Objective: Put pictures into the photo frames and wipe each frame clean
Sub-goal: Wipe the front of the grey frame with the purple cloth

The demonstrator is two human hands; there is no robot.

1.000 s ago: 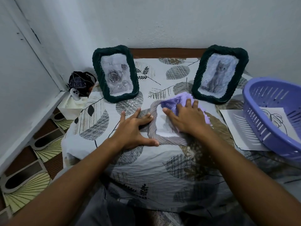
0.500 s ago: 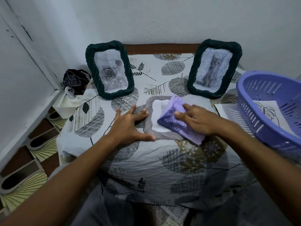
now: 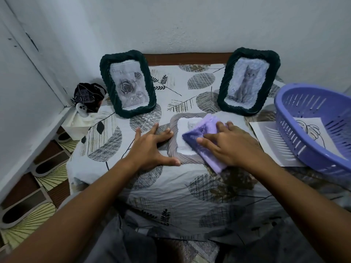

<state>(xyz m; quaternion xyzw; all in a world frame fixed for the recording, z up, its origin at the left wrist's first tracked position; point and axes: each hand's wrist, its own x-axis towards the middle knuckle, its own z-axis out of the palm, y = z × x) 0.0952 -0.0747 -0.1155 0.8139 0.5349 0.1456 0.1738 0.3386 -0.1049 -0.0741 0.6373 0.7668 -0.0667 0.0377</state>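
A grey rope-edged photo frame [image 3: 173,147] lies flat on the leaf-print tablecloth [image 3: 171,188], with a pale picture inside. My left hand [image 3: 152,149] is spread flat on the cloth, fingertips and thumb touching the frame's left edge. My right hand [image 3: 229,144] presses a purple cloth [image 3: 199,135] onto the frame's right half, hiding that side. Two dark green frames stand upright at the back: one with a rose picture [image 3: 129,86], one with a kitten picture [image 3: 247,82].
A purple plastic basket [image 3: 296,143] sits at the right with a line drawing [image 3: 311,131] inside, resting on a printed sheet [image 3: 269,137]. A dark bundle and a white bag [image 3: 85,103] sit in the left corner. The wall is close behind the table.
My right hand has slid the purple cloth across the flat frame, from its upper part down to its right and lower side. My left hand has stayed at the frame's left edge.
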